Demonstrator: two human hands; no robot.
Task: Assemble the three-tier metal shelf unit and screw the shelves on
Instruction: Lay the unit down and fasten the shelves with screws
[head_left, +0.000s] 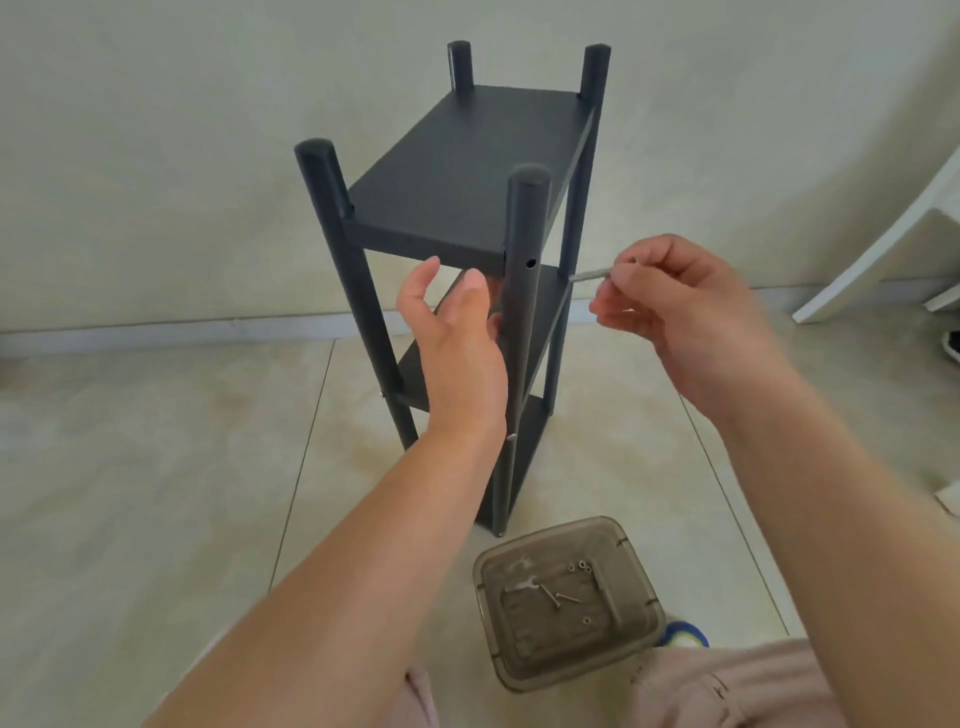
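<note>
In the head view, the shelf unit (457, 270) stands upright on the tiled floor (156, 467), in front of you and near the wall. All three black shelves sit between the four posts, so the frame looks already put together.

Your right hand (685, 312) is curled and pinches a screw (589, 274) between thumb and fingers, with its tip pointing to the near right post (522, 312). This post has an open hole (530, 263) at the level of the top shelf (467, 171), and the screw is near it but not yet inside. Your left hand (452, 317) is open with relaxed fingers, just beside the same post under the top shelf; I cannot tell if it touches the post.

Lower on the posts, small bright screw heads are visible, so I judge the lower shelves are fixed, at least on this side. The top shelf corner is left to do.

The plastic box (569, 603) by your knees holds a small wrench (521, 584), some screws and nuts.
</note>
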